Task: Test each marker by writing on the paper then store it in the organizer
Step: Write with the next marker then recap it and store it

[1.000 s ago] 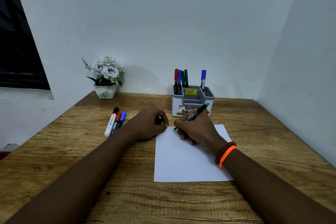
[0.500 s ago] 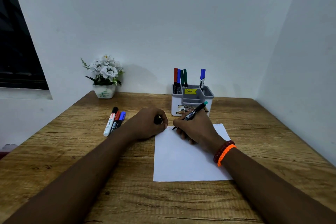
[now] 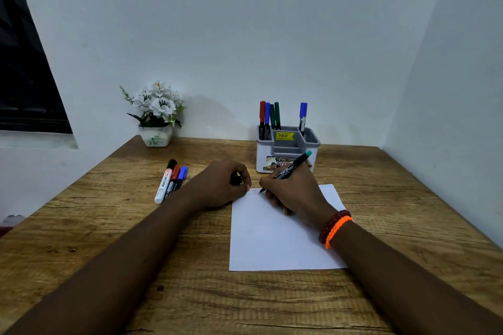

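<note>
Markers fill the far compartments of the grey and white organizer at the back of the table: a red marker, a blue marker and a green marker upright in its far left pocket, and a second blue-capped marker upright in its far right pocket. Its middle pocket carries a yellow price sticker.

Under it all lies a wooden table set into a corner of white walls, with a dark window at far left.

On the white paper the right hand pinches a black marker with a teal end, tip down by faint scribbles at the sheet's far left corner. The left hand, curled round a small black cap, rests at the paper's left edge.

Left of the hands, three loose markers lie side by side. A white pot of flowers stands at far left. Two bracelets ring the right wrist.
</note>
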